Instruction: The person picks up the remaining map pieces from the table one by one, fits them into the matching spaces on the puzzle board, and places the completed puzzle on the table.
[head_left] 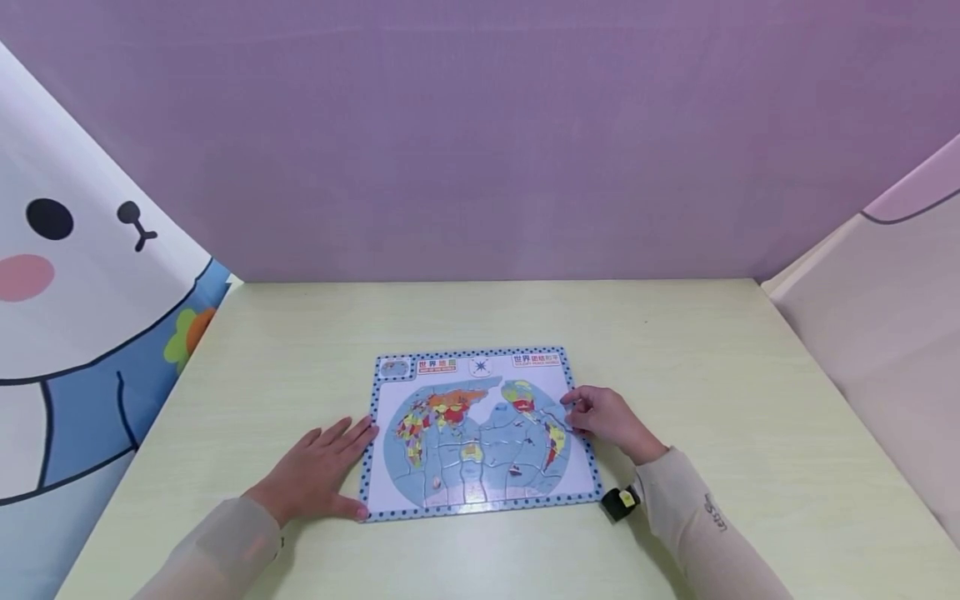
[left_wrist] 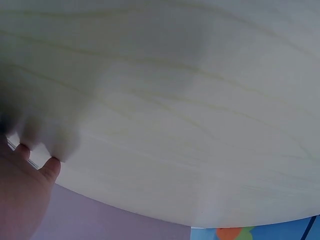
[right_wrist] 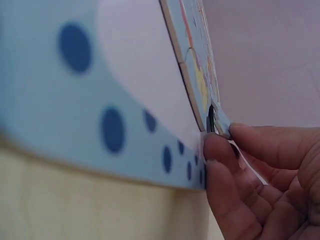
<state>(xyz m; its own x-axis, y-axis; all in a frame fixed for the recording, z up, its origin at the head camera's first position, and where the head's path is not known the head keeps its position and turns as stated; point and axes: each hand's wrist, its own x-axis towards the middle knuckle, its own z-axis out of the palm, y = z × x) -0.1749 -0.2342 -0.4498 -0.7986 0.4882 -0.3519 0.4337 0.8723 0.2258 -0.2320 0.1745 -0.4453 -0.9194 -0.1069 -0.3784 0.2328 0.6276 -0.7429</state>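
A world map jigsaw puzzle (head_left: 387, 498) with a blue dotted border lies flat on the table. My left hand (head_left: 318, 467) rests along its left edge, fingers spread and thumb at the near left corner. At the right side of the map, my right hand (head_left: 602, 417) pinches a puzzle piece (right_wrist: 223, 125) between thumb and fingertips. That piece tilts up from the map's edge in the right wrist view, with a dark gap beside it. Most of the piece is hidden by the fingers. The left wrist view catches only part of the left hand (left_wrist: 25, 187).
The pale wooden table (head_left: 300, 333) reaches back to a purple wall panel (head_left: 480, 150). A cloth with a cartoon face (head_left: 82, 275) hangs at the left, and a pale cloth (head_left: 885, 317) at the right. A small black device (head_left: 619, 504) sits at the right wrist, near the puzzle's corner.
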